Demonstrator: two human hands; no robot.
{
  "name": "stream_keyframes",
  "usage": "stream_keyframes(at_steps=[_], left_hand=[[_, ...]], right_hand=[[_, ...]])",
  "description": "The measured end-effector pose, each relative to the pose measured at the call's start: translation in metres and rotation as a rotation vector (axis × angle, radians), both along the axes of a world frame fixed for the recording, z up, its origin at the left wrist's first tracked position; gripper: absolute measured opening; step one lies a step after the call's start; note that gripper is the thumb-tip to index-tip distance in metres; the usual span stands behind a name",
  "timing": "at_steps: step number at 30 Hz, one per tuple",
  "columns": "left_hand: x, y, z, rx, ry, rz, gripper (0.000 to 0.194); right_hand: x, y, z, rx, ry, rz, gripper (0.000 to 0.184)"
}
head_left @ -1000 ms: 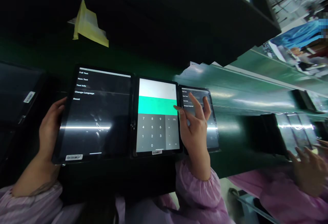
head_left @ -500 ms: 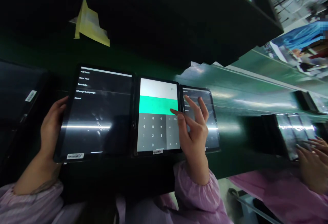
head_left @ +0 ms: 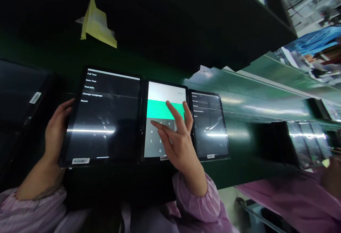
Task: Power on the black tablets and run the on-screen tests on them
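Three tablets lie side by side in front of me. My left hand (head_left: 54, 133) grips the left edge of the left tablet (head_left: 106, 114), whose dark screen lists a test menu; some of the fingers are hidden behind it. On the middle tablet (head_left: 157, 108) a calculator is open, with a white and green display over a grey keypad. My right hand (head_left: 181, 146) is over that keypad with its fingers spread, the index fingertip at the 7 key. It holds nothing. Beside it, the right tablet (head_left: 210, 126) shows the same dark menu.
More dark tablets (head_left: 18, 91) are at the far left. Yellow tape (head_left: 98, 25) sticks to the dark panel above. Further right on the green bench (head_left: 239, 140) stand several tablets (head_left: 306, 140), near a co-worker's pink sleeve (head_left: 290, 197).
My right hand has moved left across the calculator, from the right side of the green band to the 7 key. More characters show on the display. My left hand keeps its grip.
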State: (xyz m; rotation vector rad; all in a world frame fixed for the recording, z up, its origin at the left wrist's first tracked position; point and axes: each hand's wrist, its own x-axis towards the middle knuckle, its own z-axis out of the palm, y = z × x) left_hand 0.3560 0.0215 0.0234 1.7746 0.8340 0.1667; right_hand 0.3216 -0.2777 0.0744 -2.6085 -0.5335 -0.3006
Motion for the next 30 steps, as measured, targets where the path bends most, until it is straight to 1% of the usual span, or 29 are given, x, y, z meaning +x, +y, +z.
stream_keyframes(at_steps=[2,3,7,9,12,16,19,21,24,25,30], left_hand=[[0.001,-0.001,0.001,-0.03,-0.014,0.026,0.06],[0.001,-0.002,0.002,-0.035,-0.025,0.035,0.059],[0.0,-0.004,0.003,-0.039,-0.022,0.028,0.058],[0.0,-0.003,0.003,-0.048,-0.007,0.012,0.059],[0.0,-0.002,0.002,-0.012,-0.021,-0.001,0.058],[0.001,-0.004,0.006,0.042,-0.003,-0.002,0.061],[0.001,-0.008,0.01,0.047,0.047,0.042,0.066],[0.001,-0.008,0.012,0.044,0.043,0.039,0.069],[0.001,-0.006,0.009,0.028,0.025,0.016,0.072],[0.001,-0.005,0.008,0.024,0.019,0.012,0.071],[0.0,-0.002,0.001,-0.012,-0.027,0.007,0.063]], right_hand=[[0.002,-0.002,0.0,-0.015,0.007,0.001,0.034],[0.003,-0.006,-0.001,-0.009,-0.015,-0.044,0.034],[0.01,-0.033,-0.01,0.016,-0.141,-0.331,0.036],[0.013,-0.045,-0.015,0.011,-0.157,-0.388,0.037],[0.016,-0.052,-0.019,-0.015,-0.143,-0.374,0.037],[0.015,-0.044,-0.015,-0.03,-0.125,-0.317,0.036],[0.014,-0.039,-0.012,-0.037,-0.076,-0.258,0.036],[0.015,-0.04,-0.013,-0.036,-0.089,-0.275,0.036],[0.015,-0.045,-0.017,-0.038,-0.152,-0.355,0.037],[0.015,-0.046,-0.017,-0.042,-0.158,-0.36,0.037],[0.013,-0.042,-0.016,-0.062,-0.103,-0.275,0.035]])
